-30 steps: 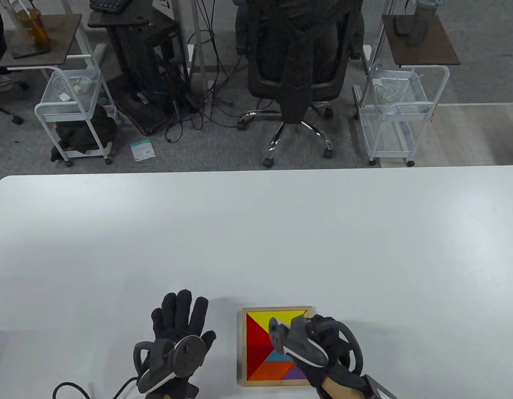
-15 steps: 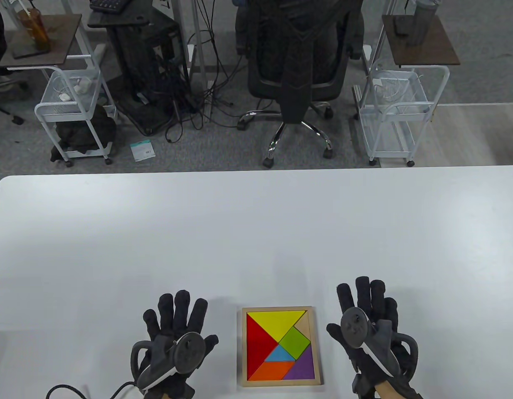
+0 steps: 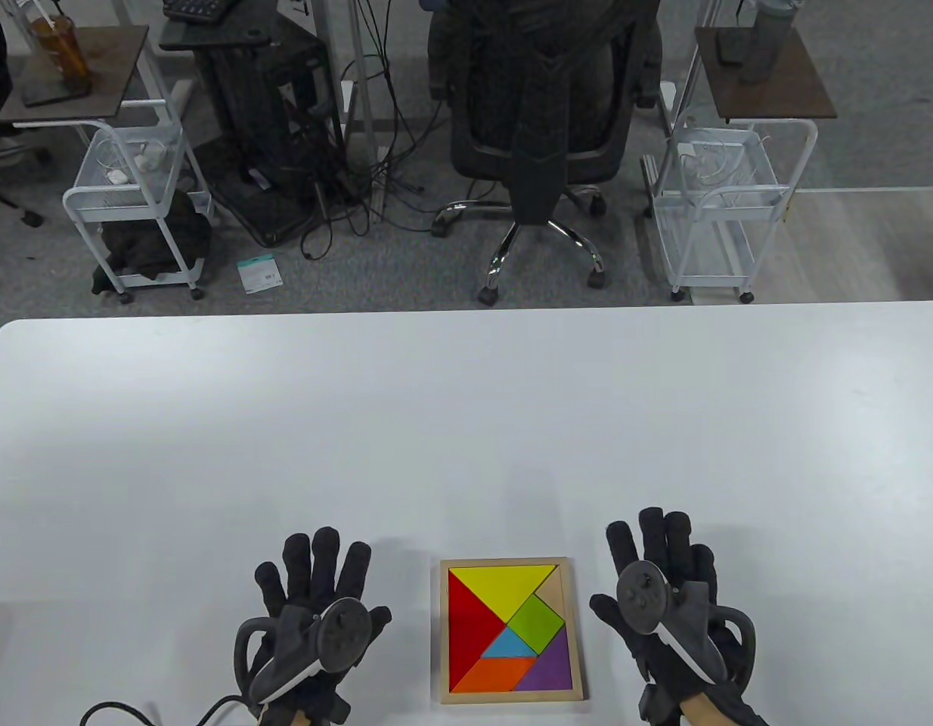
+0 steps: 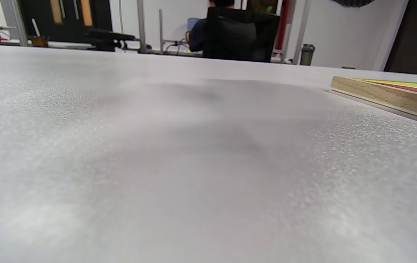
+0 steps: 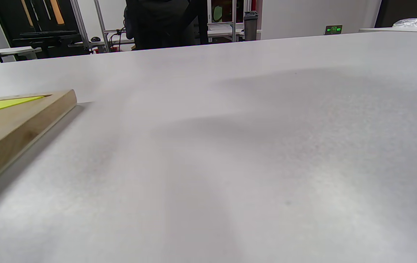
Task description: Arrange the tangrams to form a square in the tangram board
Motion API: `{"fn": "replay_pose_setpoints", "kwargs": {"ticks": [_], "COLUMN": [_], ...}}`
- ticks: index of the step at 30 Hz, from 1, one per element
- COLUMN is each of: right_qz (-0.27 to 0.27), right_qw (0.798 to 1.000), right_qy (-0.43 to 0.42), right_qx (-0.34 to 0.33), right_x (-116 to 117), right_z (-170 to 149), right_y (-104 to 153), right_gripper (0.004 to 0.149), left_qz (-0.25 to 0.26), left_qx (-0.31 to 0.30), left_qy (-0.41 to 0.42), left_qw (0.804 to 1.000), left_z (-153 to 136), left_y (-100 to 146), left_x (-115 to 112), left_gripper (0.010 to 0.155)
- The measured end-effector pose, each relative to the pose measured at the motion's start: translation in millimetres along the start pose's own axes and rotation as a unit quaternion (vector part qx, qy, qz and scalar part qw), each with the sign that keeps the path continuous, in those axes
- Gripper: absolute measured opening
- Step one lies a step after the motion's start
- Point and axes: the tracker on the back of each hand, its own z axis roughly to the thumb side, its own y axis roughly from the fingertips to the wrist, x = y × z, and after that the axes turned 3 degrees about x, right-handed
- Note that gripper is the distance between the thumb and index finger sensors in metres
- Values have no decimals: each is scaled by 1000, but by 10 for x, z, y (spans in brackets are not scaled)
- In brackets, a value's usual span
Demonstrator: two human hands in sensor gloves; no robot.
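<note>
Table view: the wooden tangram board lay flat on the white table near its front edge, between the two gloved hands and touching neither; the left hand rested palm down just left of the board, fingers straight and spread, holding nothing; the right hand lay likewise on the board's right, fingers extended and fanned, also holding nothing; a tracker sat on the back of each hand. Inside the frame, the yellow triangle filled the far side, the red triangle the left side, the green square sat right of centre, the blue triangle at the centre, the orange parallelogram along the near edge, and the purple triangle in the near right corner; one small triangular recess in the far right corner showed bare wood. Left wrist view: the board's edge appeared at the right, with strips of yellow and red above it; no fingers were in view. Right wrist view: the board's corner appeared at the left; no fingers were in view. Beyond the table stood a black office chair and two white wire carts.
</note>
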Motion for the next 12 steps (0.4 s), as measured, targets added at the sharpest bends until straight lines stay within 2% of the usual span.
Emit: {"fn": "replay_pose_setpoints", "kwargs": {"ticks": [12], "right_qz": [0], "right_qw": [1000], "right_qy": [-4], "right_qx": [2], "right_x": [26], "right_z": [-37], "right_y": [17], "right_gripper": [82], "left_qz": [-8], "left_qx": [4], "left_qy": [-11], "left_qw": [1000], "left_z": [4], "left_y": [-14], "left_x": [-11], "left_gripper": [78]}}
